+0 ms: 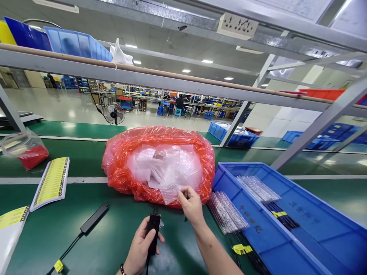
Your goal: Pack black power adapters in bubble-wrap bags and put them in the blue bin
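Note:
My left hand (143, 241) is wrapped around a black power adapter (154, 230), held upright with thin prongs at its top end and a cable below. Farther right, my right hand (190, 205) pinches the near corner of a bubble wrap bag (169, 188). That bag lies at the front of a pile of bubble wrap bags (187, 162) inside an open red plastic bag (120, 175). On the green table to the left rests a similar black adapter (94, 219), its cable carrying a yellow label (58, 266).
Sheets of yellow labels (52, 183) lie at left, near a clear bag with red contents (33, 156). A long blue bin (275, 225) at right contains wrapped adapters (258, 188); more wrapped adapters (228, 212) lie beside it. A metal shelf frame (172, 82) crosses above the table.

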`<action>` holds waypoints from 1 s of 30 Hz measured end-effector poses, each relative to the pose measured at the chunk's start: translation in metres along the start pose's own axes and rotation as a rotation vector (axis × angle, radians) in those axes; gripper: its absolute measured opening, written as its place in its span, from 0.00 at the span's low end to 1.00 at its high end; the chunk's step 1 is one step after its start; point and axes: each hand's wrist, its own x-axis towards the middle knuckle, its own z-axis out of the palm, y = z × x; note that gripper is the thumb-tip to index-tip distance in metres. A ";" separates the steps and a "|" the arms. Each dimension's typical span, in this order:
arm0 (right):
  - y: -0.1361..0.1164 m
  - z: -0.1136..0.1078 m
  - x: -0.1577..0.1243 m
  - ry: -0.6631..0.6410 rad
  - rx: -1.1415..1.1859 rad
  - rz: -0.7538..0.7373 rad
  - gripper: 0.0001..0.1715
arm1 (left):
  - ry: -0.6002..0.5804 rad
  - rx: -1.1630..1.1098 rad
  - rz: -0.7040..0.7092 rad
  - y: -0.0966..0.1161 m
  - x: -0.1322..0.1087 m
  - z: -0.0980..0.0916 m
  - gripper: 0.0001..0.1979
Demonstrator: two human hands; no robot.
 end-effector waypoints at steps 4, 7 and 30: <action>0.012 0.022 -0.015 -0.316 0.088 0.113 0.36 | -0.058 -0.055 0.012 0.000 -0.001 -0.001 0.31; 0.013 0.028 -0.024 -0.446 0.090 0.079 0.35 | -0.001 -0.100 -0.041 0.003 0.001 -0.003 0.31; 0.051 0.022 0.000 -0.084 -0.105 -0.451 0.21 | -0.162 -0.165 -0.184 0.006 0.000 -0.007 0.37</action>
